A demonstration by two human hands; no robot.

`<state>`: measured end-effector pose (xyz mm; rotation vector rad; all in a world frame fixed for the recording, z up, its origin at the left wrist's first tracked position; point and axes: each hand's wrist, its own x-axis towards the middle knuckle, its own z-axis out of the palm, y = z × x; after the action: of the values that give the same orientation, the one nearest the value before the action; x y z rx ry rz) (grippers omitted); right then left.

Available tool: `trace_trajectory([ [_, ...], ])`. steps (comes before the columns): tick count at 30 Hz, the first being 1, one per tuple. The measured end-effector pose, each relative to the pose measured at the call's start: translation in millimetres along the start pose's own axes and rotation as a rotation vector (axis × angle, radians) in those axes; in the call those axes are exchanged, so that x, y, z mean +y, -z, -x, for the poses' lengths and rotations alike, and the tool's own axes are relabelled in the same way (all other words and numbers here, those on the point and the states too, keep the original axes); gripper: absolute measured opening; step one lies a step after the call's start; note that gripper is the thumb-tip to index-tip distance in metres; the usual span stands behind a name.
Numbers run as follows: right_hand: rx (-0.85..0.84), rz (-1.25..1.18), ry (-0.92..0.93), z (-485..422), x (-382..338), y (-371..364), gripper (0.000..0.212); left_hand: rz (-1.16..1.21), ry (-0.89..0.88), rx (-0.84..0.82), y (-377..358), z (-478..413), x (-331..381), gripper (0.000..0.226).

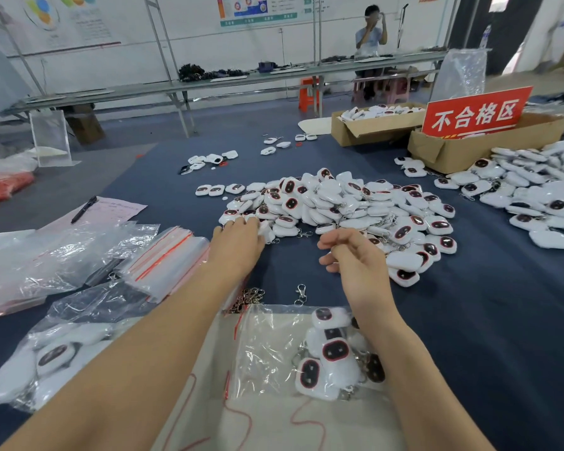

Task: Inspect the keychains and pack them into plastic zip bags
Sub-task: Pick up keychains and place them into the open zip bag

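Nearest: open zip bag point(274, 346), few keychains inside. Beyond bag, keychain pile point(342, 206). Left hand point(238, 242) on pile's near edge, fingers closing on one keychain. Right hand point(352, 255) beside pile, loosely curled, seemingly empty. Likely step: picking. Next: lift, inspect, drop into bag.

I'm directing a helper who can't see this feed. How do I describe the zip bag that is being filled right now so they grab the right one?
Start at the big keychain pile in the middle of the blue table, then come straight toward the near edge, under the right hand. The open zip bag there holds several white keychains; unlike the empty bag stack on the left, it is filled and lies flat on its own.
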<state>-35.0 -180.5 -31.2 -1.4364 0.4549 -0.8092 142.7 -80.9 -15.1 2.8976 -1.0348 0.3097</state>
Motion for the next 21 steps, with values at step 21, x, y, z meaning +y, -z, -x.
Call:
trace_trajectory([
  [21, -0.368, 0.127, 0.094, 40.0, -4.6, -37.3, 0.033, 1.983, 0.203, -0.058, 11.8, 137.2, 1.0, 0.025],
])
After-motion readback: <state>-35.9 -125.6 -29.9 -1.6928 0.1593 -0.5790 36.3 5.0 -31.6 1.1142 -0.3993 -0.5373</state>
